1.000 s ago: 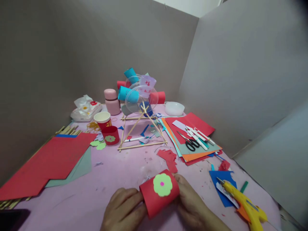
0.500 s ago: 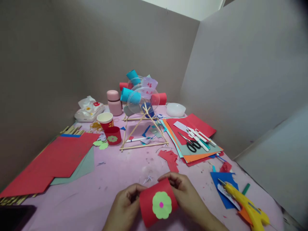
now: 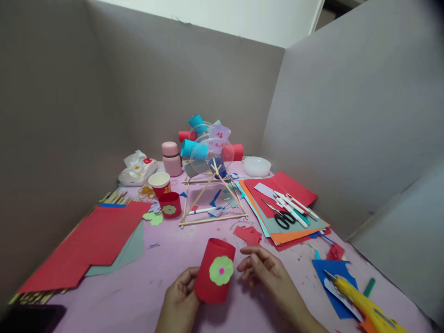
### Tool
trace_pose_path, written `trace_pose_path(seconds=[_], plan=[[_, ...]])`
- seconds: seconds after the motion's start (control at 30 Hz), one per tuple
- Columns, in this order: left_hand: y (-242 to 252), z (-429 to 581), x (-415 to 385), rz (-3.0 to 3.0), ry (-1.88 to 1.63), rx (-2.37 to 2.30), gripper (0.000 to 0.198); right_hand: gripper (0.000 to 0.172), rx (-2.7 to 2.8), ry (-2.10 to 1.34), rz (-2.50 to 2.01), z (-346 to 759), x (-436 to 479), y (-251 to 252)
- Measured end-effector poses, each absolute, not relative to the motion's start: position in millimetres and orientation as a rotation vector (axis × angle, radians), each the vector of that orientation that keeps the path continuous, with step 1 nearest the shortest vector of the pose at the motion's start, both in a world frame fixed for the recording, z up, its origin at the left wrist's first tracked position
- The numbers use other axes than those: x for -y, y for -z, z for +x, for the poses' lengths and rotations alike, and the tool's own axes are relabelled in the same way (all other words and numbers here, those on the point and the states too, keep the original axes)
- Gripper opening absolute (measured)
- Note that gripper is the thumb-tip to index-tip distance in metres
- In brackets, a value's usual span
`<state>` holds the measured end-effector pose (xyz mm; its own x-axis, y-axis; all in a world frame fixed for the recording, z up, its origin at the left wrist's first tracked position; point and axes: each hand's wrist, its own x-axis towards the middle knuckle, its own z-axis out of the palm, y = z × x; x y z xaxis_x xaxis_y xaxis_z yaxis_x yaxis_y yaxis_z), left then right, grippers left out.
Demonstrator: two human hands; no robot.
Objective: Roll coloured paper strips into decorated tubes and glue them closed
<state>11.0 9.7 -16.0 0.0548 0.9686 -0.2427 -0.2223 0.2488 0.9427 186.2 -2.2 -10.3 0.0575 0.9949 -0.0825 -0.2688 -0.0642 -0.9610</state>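
Red paper tube [image 3: 205, 273] swung from nearly sideways to steep; right hand [image 3: 262, 273] now off it

All places relative to that tube. Pink-covered table [image 3: 114, 307] spreads around it. Stick-framed wheel [image 3: 215, 169] beyond it, well apart. Red sheets [image 3: 93, 245] off to its left, well apart. Paper stack [image 3: 268, 213] beyond it and to the right. Glue gun [image 3: 362, 303] well to its right.

Key relation: tube's long axis runs steep, top leaning right, open upper rim showing. Left hand [image 3: 182, 293] is the nearer one, clamped on the tube's lower left side; some of its fingers are hidden. Right hand is just beside the tube's right flank, not touching, fingers slack and spread, nothing visible in it. So the tube sits between the two hands, gripped by the left only. Can't tell if its bottom rim touches the table.

Small stuff: scissors [image 3: 277, 212] lie beyond the tube, to the right, on the stack. Green paper flower [image 3: 227, 268] on the tube's near face, pink dot [image 3: 221, 271] at its centre.
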Motion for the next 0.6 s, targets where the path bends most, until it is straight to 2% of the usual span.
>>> trace_pose_path(seconds=[0.13,0.27,0.47,0.6], plan=[[29.8,10.2,-12.3,0.806,-1.128,-1.081,0.023,0.045,1.002,-1.425,-0.975,175.7,4.4,26.2],[38.6,9.2,-13.5,0.776,-1.096,-1.053,0.031,0.045,0.990,-1.368,-0.910,165.6,5.5,36.6],[37.6,10.1,-12.6,0.739,-0.980,-1.024,0.047,0.046,1.021,-1.273,-1.025,176.1,5.9,26.4],[37.2,12.1,-10.2,0.730,-0.857,-1.004,0.045,0.049,1.178,-1.146,-1.030,187.3,6.7,16.4]])
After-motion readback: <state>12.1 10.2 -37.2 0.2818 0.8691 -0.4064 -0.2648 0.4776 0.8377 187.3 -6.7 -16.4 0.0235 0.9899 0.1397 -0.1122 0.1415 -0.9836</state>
